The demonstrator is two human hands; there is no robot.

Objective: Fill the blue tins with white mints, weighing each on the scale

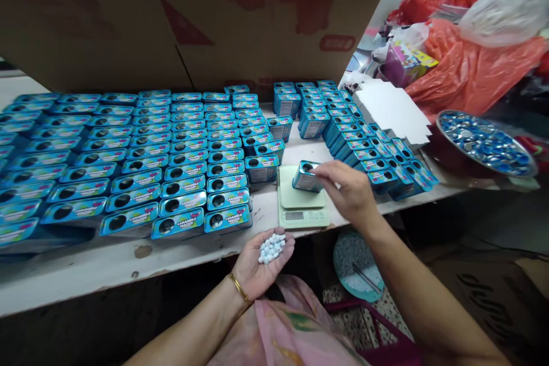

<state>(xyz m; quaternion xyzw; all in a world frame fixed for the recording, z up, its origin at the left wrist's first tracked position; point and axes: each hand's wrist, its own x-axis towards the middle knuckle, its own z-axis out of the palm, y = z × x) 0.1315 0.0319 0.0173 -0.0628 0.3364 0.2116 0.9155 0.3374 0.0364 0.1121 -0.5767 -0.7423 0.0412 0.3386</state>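
Note:
Palm up, my left hand cups a small heap of white candies just in front of the table edge. My right hand has its fingers pinched together at the round hole of a blue candy tin. A white candy shows between those fingers; whether they hold more is hidden. The tin stands upright on a pale green digital scale, whose display is too small to read.
Rows of open-holed blue tins fill the table's left; another group stands right of the scale. A large cardboard box rises behind. At right are a bowl of blue-and-silver lids and plastic bags. Below sits a candy tub.

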